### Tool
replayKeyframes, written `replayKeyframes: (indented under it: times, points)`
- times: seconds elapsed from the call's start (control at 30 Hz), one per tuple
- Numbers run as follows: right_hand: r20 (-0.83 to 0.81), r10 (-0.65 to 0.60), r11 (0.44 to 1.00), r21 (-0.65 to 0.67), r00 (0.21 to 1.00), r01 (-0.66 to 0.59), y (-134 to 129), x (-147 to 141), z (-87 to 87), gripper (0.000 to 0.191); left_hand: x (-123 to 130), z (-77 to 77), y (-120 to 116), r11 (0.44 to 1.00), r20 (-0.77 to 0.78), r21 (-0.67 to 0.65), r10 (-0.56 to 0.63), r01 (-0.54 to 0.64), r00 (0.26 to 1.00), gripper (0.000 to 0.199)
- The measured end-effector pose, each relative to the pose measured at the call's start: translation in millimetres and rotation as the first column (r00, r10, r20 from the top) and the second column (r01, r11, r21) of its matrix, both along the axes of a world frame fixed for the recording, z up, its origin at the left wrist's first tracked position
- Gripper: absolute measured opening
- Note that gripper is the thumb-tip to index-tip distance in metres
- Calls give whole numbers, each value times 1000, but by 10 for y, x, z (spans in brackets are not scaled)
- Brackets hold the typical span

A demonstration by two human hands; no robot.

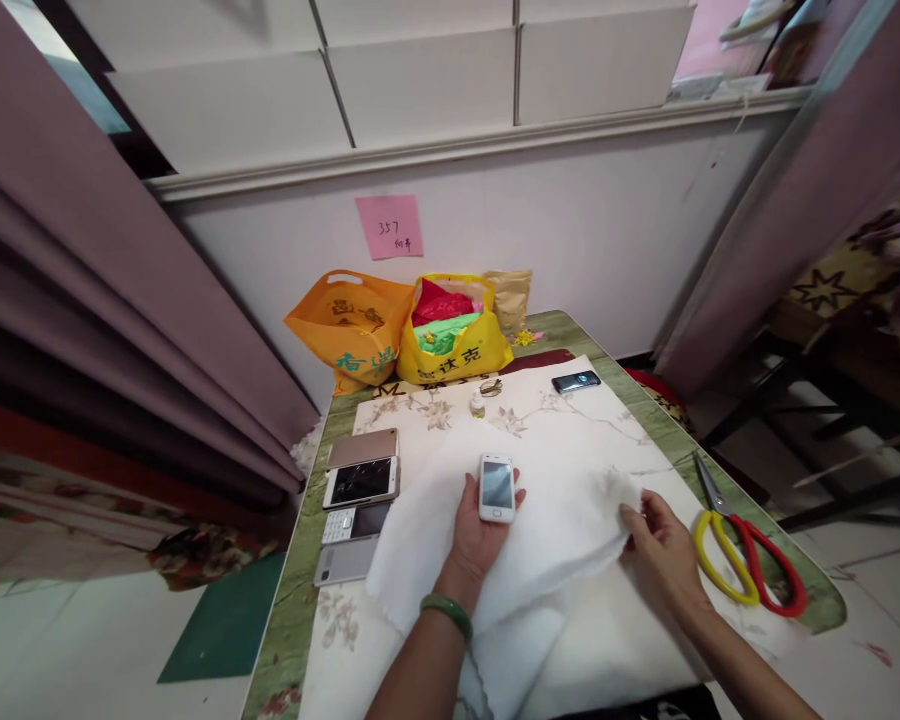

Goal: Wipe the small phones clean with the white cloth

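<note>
My left hand (476,530), with a green bangle (448,615) at its wrist, lies palm up over a white fluffy cloth (562,510). In it rests a small white smartphone (497,490), screen upward, with fingers curled at its edges. To the right, my right hand (664,550) pinches the cloth's edge between thumb and fingers, lifting that corner a little. Beside that hand lies a pair of scissors (736,560) with one yellow and one red handle loop, the blades pointing away.
Several phones (360,482) lie in a column at the left, and a dark phone (576,382) lies at the back right. A small bottle (478,404) stands behind the cloth. An orange bag (356,335), a filled yellow bag (457,350) and a tan pouch (510,295) stand near the wall.
</note>
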State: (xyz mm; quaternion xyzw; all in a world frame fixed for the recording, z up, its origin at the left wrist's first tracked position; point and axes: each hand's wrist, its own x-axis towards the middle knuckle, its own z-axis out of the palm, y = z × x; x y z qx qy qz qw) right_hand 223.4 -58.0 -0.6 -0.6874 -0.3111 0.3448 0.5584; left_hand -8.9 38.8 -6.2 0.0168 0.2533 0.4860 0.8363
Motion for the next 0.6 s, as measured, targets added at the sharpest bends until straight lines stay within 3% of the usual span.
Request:
replayKeyframes:
  times: [0.17,0.23,0.27,0.33,0.4,0.5,0.57,0.6]
  points:
    - [35,66,986,152,997,-70,286,-402,230,38,17,9,-1,1000,-4,8,17,-17,1000,37]
    - [37,177,963,197,983,-181,422,-654,354,35,19,36,-13,999,-7,32,24,-23,1000,36]
    - [20,275,936,221,961,-272,481,-769,409,35,17,54,-22,999,-6,42,16,-15,1000,36]
    - [40,522,819,253,852,-514,571,-937,475,36,4,93,-45,998,15,44,-44,43,999,37]
    - [170,616,730,242,769,-639,620,-1004,464,34,-18,125,-62,991,47,27,-129,128,991,41]
    - [511,484,752,173,710,-636,616,-980,326,33,-49,120,-61,981,70,8,-194,194,978,48]
    - [696,421,734,117,582,-669,573,-962,221,35,-59,66,-47,983,73,-3,-182,183,980,48]
    - [755,431,691,77,494,-719,548,-968,182,37,-61,27,-40,985,70,-11,-169,170,983,46]
